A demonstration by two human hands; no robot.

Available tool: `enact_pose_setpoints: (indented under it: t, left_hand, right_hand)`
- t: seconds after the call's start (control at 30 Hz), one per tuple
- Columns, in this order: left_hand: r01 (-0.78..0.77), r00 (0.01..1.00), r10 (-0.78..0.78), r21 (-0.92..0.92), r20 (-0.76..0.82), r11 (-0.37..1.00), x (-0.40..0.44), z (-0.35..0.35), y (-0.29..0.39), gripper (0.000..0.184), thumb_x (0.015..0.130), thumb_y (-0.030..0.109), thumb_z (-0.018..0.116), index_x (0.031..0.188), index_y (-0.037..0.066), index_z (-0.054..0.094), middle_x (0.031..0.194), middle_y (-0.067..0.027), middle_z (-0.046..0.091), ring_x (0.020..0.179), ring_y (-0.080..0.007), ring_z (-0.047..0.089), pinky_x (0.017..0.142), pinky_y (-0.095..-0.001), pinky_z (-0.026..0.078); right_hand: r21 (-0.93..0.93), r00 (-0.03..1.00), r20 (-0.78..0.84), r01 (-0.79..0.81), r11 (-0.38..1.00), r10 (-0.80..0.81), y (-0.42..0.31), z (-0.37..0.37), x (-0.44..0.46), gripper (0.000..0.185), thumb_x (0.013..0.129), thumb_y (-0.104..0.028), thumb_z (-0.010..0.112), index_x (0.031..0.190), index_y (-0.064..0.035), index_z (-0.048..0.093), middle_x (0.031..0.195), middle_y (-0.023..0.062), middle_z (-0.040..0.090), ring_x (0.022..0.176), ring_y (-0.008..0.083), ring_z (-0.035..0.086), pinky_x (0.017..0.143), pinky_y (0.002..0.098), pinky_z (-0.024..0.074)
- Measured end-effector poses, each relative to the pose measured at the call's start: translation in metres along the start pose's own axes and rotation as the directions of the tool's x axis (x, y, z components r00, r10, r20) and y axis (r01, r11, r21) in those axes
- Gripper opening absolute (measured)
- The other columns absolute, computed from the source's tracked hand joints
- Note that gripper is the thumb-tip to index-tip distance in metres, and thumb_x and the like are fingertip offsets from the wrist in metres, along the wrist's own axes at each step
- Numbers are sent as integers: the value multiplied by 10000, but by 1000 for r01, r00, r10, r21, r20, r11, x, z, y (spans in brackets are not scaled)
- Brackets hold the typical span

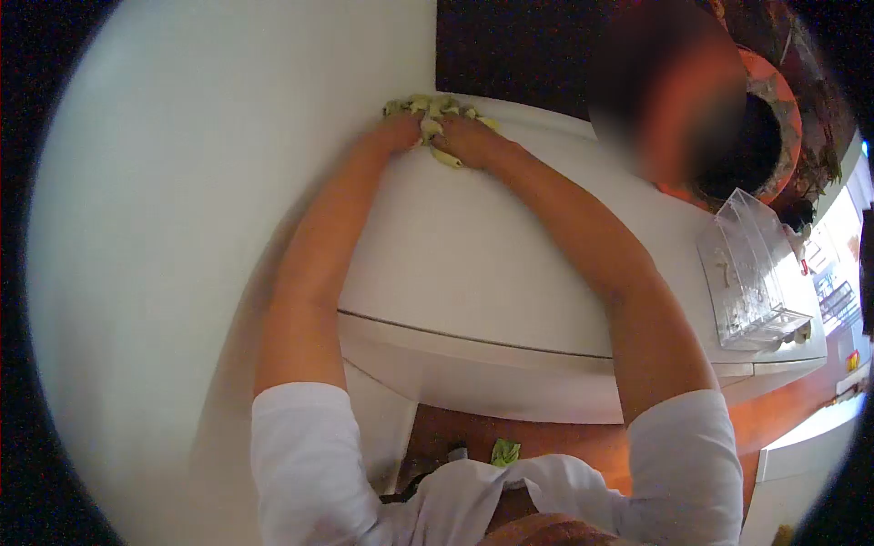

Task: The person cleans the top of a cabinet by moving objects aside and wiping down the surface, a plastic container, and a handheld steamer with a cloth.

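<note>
A crumpled yellow-green cloth (446,158) lies on the white top (473,264) of a piece of furniture, near its far left corner by the wall. My left hand (401,135) grips the cloth's left side close to the wall. Just right of it, my right hand (466,141) presses down on the same cloth with its fingers bunched into the folds. Both arms are stretched far forward over the white surface. Parts of the fingers are hidden in the cloth.
A white wall (209,164) runs along the left. At the right end stands a clear plastic organizer (751,282) holding small items. Behind it is a round orange-rimmed object (790,118), partly blurred. A green leaf-like item (505,452) shows low down, near my body.
</note>
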State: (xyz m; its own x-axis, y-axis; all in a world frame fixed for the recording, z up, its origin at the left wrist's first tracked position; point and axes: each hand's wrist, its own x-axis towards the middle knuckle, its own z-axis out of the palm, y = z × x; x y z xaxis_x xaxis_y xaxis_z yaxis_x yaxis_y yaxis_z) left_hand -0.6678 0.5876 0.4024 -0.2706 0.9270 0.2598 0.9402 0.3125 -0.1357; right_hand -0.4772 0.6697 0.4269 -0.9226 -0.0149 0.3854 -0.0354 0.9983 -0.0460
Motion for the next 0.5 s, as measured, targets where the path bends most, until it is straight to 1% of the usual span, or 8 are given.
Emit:
enact_pose_setpoints:
  t: [0.07,0.13,0.17,0.27,0.33,0.4,0.43,0.5]
  left_hand:
    - [134,980,-163,-222,-117,966,-6,-10,20,314,863,180,405,1024,12,616,1039,-183,622,959,-334,596,833,-436,458]
    - [130,987,-121,-90,102,987,-9,-41,39,359,895,208,367,1180,48,516,1126,-188,579,1035,-341,558,902,-452,418]
    - [117,972,-110,-21,208,993,-8,-49,49,398,911,222,348,1258,67,465,1169,-190,557,1073,-344,538,937,-460,399]
    - [-205,978,186,264,96,943,16,-22,67,399,929,215,311,1280,85,446,1154,-185,564,1078,-349,535,937,-471,396]
    - [-221,975,221,16,6,975,48,6,89,395,940,199,278,1281,94,450,1170,-181,552,1094,-352,523,940,-473,392]
    - [-184,978,176,62,116,981,55,-15,142,399,926,231,314,1260,79,472,1166,-179,559,1074,-351,536,923,-474,407]
    - [-151,986,153,-35,66,988,58,-17,164,380,911,220,332,1201,57,516,1145,-179,572,1049,-345,552,903,-461,424]
    - [-97,995,93,-232,-27,968,61,-21,199,362,880,196,368,1085,13,603,1104,-180,598,999,-331,585,861,-435,459]
  right_hand:
    - [14,995,98,-14,1000,13,12,-4,-1,412,860,-288,437,1121,20,523,1161,244,519,1089,357,493,935,416,391]
    - [51,971,232,-70,996,56,10,-29,-8,427,853,-286,447,1143,20,510,1145,233,534,1084,348,500,939,412,381]
    - [2,976,204,-82,997,80,13,-38,-19,419,850,-279,447,1144,13,512,1140,225,540,1081,345,503,937,409,382]
    - [-60,978,144,-145,988,153,34,-60,-63,401,846,-263,448,1153,-13,514,1133,202,552,1069,340,511,926,400,390]
    - [-5,966,156,-209,978,207,52,-72,-87,394,849,-258,447,1168,-36,511,1140,191,553,1058,345,516,917,395,399]
    - [-103,991,71,-104,989,112,80,-71,-114,353,844,-240,456,1123,-42,543,1114,188,563,1037,347,530,884,404,421]
    - [-153,998,33,-54,987,60,94,-69,-127,333,842,-230,461,1100,-45,559,1101,186,568,1027,348,537,868,408,432]
    - [-316,991,128,3,949,40,124,-67,-150,346,866,-295,444,1081,-66,591,1149,191,555,1042,378,531,903,426,431]
